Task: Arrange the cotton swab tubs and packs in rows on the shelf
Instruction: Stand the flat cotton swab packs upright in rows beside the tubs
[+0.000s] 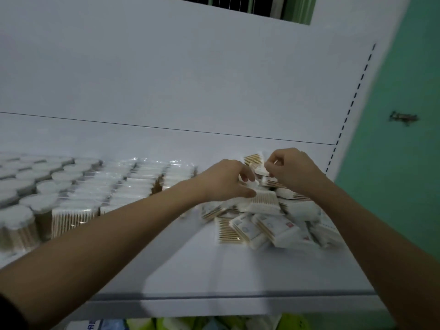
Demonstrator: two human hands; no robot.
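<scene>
Forearms: both reach in from the bottom edge, elbows cut off by the frame.
Left hand [227, 179]: fingers curled onto a small pack [250, 182] atop the pile — blur hides the exact hold.
Right hand [289, 170]: pinching another pack [262, 172] at its edge.
Loose packs [269, 225]: heaped at the right of the shelf [238, 270]; labels blurred, unreadable.
Rowed packs [123, 186]: lined up left of the hands.
Tubs [28, 186]: rows at far left, cropped by the edge.
Below the shelf: coloured goods, indistinct — partial print, illegible.

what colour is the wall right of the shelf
Green, seen in the head view.
</scene>
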